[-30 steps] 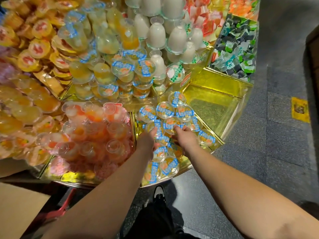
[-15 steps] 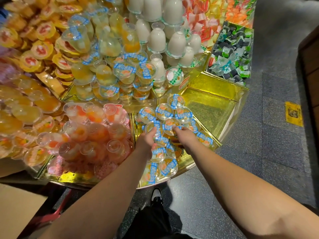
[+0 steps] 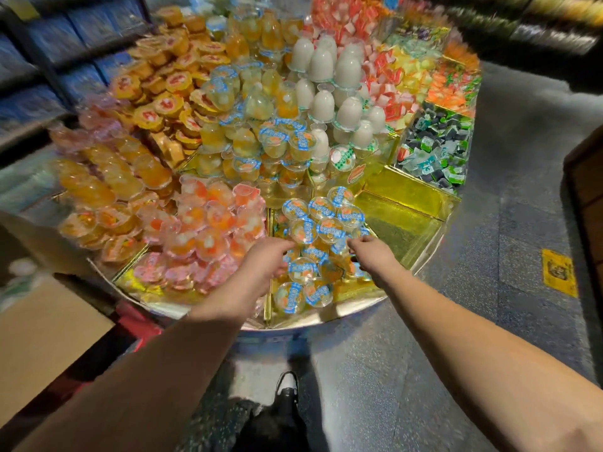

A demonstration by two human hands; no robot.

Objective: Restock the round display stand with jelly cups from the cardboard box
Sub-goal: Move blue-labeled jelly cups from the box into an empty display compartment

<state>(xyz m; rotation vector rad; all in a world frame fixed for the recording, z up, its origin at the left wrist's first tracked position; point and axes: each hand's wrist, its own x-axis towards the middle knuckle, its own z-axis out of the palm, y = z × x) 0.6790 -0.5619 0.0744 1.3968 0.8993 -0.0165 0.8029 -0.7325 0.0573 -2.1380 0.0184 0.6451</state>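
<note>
At the near edge of the round display stand (image 3: 313, 321), both hands reached into the gold compartment of blue-lidded jelly cups (image 3: 321, 223). The left hand (image 3: 261, 265) lay among the cups, fingers curled down, though I couldn't tell whether it held one. The right hand (image 3: 372, 252) looked the same, its grip hidden. The cardboard box (image 3: 42, 334) sat low to the left.

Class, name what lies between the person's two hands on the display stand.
In the head view, blue-lidded jelly cups piled in a gold compartment lie between the left hand and the right hand.
</note>
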